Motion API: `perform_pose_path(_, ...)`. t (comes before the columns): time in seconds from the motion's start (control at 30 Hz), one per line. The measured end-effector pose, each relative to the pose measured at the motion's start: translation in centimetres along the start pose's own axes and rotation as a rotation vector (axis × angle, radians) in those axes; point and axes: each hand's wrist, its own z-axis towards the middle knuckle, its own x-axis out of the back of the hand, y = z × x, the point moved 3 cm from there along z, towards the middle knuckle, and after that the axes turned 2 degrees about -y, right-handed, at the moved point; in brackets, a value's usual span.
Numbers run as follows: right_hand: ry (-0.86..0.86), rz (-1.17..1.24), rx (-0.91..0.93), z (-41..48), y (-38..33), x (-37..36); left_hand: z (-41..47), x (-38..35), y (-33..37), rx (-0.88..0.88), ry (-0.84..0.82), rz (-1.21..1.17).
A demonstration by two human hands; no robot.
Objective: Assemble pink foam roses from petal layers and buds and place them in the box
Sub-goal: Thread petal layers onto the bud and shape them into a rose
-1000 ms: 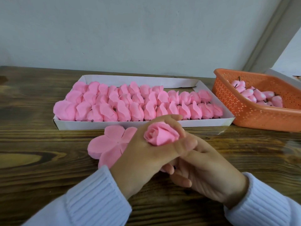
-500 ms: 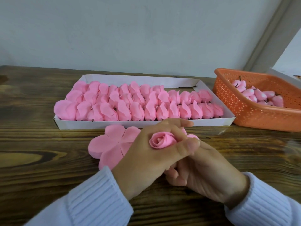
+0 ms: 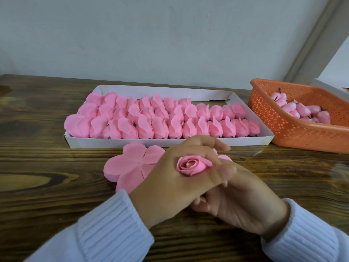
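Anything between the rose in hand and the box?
Nothing visible. The rose, held by the left hand, sits just short of the box; only its low front wall lies between. The petal layer lies aside, left.

Tabletop (image 3: 47, 167) open left of petal layers (image 3: 130, 165) and box (image 3: 113, 143). Petal layers lie in gap between box front wall and left hand (image 3: 170, 186) gripping rose (image 3: 192, 165). Box packed with finished roses (image 3: 160, 127); bare strip only along far wall. Just beside box's right end, orange basket (image 3: 294, 133) blocks passage; open tabletop before basket, right of right hand (image 3: 245, 203).
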Motion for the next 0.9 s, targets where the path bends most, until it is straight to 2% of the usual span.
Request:
perform_pose_path(0.1, -0.056, 0.107, 0.020, -0.1, -0.2, -0.2, 0.0, 0.4, 0.1, -0.017, 0.038, -0.022)
perform_pose_path(0.2, 0.014, 0.064, -0.016, -0.1, 0.0, 0.1, -0.1, 0.3, 0.0, -0.035, -0.024, 0.037)
perform_pose_path(0.33, 0.010, 0.007, -0.068, -0.2, 0.1, 0.0, -0.1, -0.1, 0.0, -0.045, -0.054, 0.103)
perform_pose_path(0.43, -0.027, -0.009, -0.045, -0.3, -0.3, -0.2, -0.3, 0.5, 0.2, -0.036, 0.014, 0.087)
perform_pose_path(0.53, -0.006, -0.087, -0.031, -0.3, -0.8, -0.4, -0.2, 1.6, 0.4, -0.047, 0.157, 0.073)
perform_pose_path(0.7, 0.299, -0.443, 0.029, 0.0, -3.7, 0.0, 0.7, 4.2, -0.5, -0.007, 0.442, -0.279)
perform_pose_path(0.8, 0.420, -0.957, 0.059, 1.4, -5.8, -0.1, 0.8, 5.4, -0.8, 0.034, 0.591, -0.476)
perform_pose_path(0.9, 0.388, -1.479, 0.054, 4.0, -5.8, -0.6, 0.8, 6.4, -1.4, 0.102, 0.731, -0.629)
